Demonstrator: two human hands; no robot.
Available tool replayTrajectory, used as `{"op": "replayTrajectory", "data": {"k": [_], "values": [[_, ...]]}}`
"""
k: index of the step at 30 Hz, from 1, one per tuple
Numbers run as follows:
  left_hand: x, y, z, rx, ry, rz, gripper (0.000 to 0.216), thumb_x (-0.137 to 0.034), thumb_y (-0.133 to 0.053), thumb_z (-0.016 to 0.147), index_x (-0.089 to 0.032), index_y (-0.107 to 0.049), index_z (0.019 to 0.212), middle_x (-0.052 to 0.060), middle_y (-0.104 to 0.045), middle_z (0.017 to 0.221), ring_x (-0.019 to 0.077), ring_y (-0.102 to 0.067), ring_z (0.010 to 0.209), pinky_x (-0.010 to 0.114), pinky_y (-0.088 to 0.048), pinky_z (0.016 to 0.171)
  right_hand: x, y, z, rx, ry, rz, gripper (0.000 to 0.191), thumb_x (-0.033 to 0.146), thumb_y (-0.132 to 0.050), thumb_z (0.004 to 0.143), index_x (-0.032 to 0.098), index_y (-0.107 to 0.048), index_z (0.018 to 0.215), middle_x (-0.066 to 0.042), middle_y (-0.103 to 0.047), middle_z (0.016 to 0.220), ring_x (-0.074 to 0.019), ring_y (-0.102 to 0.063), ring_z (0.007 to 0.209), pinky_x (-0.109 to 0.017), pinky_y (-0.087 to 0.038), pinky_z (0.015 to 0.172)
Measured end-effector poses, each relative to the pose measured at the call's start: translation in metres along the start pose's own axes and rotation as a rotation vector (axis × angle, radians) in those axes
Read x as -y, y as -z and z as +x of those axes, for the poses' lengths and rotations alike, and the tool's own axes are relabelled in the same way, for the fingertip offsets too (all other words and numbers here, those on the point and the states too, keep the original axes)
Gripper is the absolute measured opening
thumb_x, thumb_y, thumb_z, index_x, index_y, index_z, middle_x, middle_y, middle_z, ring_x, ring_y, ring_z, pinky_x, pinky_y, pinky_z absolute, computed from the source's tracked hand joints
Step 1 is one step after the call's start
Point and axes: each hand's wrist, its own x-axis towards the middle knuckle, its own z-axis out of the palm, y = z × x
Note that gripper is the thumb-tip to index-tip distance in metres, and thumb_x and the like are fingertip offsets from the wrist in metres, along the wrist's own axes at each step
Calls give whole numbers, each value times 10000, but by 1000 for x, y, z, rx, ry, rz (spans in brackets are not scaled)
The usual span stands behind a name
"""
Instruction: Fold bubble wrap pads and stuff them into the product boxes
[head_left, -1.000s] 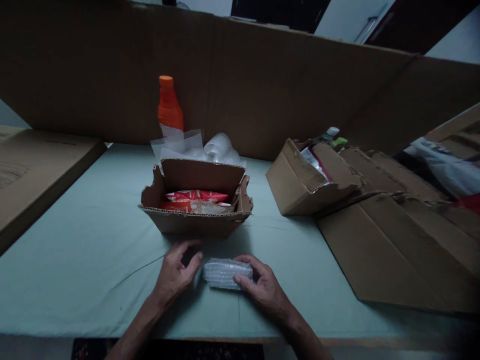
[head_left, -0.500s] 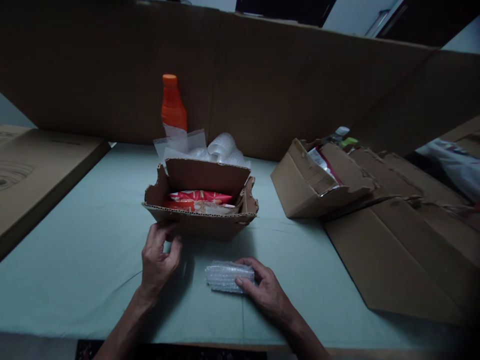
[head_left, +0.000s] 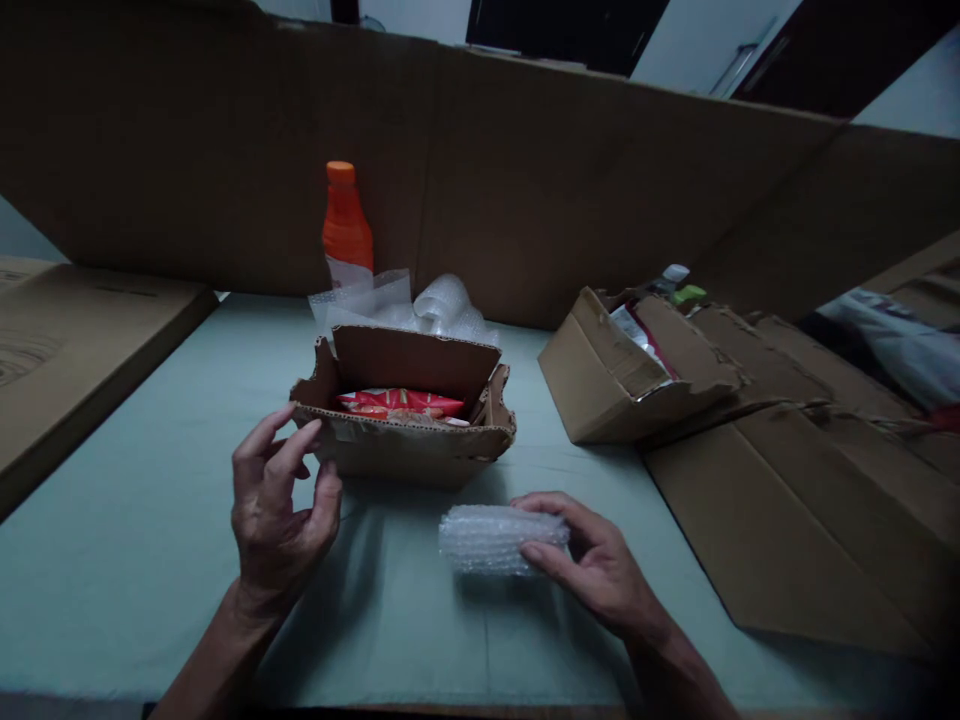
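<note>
My right hand grips a small bundle wrapped in bubble wrap, held just above the pale green table. My left hand is raised beside the front left corner of a small open cardboard box, fingers spread and loosely curled, holding nothing. Red snack packets lie inside that box.
An orange bottle and loose bubble wrap stand behind the box. A second torn carton with items lies to the right on flattened cardboard. A tall cardboard wall closes the back; another flat sheet lies left.
My left hand left the wrapped bundle, went to the box's front left corner, then drew back and opened. My right hand shifted the bundle to the right and lifted it slightly.
</note>
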Motion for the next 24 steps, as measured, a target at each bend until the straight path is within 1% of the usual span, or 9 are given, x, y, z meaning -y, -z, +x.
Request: {"op": "replayTrajectory", "data": {"k": [2, 4, 7, 8, 10, 13, 16, 20, 24], "values": [[0, 4, 8, -19, -27, 14, 545, -31, -667, 810, -214, -574, 1316, 150, -493, 1460, 163, -651, 881, 302, -555, 714, 15, 17, 8, -53, 85, -25, 208, 337, -724, 850, 243, -708, 1035, -54, -745, 988, -203, -694, 843, -265, -543, 710], [2, 8, 15, -7, -55, 22, 539, -32, -662, 814, -203, -572, 1317, 148, -539, 1424, 174, -664, 906, 297, -554, 720, 32, 32, 20, -144, 183, -44, 214, 329, -742, 851, 260, -708, 1051, -53, -746, 1010, -206, -702, 867, -275, -554, 723], [5, 11, 18, 61, -96, 30, 396, -38, -637, 835, -181, -624, 1204, 92, -685, 1154, 183, -680, 935, 304, -555, 796, 57, 47, 48, -289, 280, -83, 250, 367, -746, 856, 267, -695, 1079, -47, -735, 976, -192, -686, 782, -276, -542, 629], [6, 12, 18, 75, -101, 37, 343, -39, -631, 839, -182, -640, 1151, 70, -699, 1070, 180, -683, 935, 304, -553, 820, 65, 49, 60, -311, 301, -110, 261, 388, -741, 858, 266, -689, 1083, -40, -729, 954, -188, -676, 754, -279, -533, 606], [7, 14, 13, 88, -92, 53, 276, -45, -626, 846, -190, -650, 1079, 46, -698, 1006, 167, -684, 925, 300, -550, 848, 77, 49, 83, -287, 327, -195, 261, 408, -722, 866, 262, -683, 1080, -27, -718, 935, -187, -667, 757, -291, -532, 627], [8, 19, 5, 116, -65, 58, 238, -60, -617, 863, -213, -645, 1042, 28, -696, 997, 153, -684, 923, 287, -556, 850, 91, 41, 115, -116, 404, -338, 220, 338, -688, 885, 236, -677, 1079, -19, -720, 978, -179, -672, 829, -278, -526, 697], [9, 22, 0, 143, -51, 47, 207, -71, -612, 873, -219, -644, 1014, 23, -690, 976, 144, -683, 899, 275, -563, 835, 99, 29, 139, 137, 449, -425, 210, 267, -636, 903, 208, -664, 1102, -19, -727, 1004, -159, -670, 838, -242, -497, 684], [10, 22, -1, 158, -15, 19, 196, -83, -612, 876, -229, -641, 1003, 17, -686, 971, 142, -688, 873, 272, -579, 806, 100, 7, 160, 446, 409, -550, 244, 255, -591, 922, 204, -656, 1152, -25, -728, 1039, -163, -668, 873, -261, -479, 761], [10, 19, -1, 160, 31, -9, 201, -82, -609, 879, -230, -644, 1010, 13, -683, 981, 127, -691, 828, 261, -590, 790, 92, -16, 172, 643, 405, -683, 254, 219, -620, 915, 200, -662, 1165, -31, -728, 1016, -173, -654, 867, -270, -441, 752]]}}
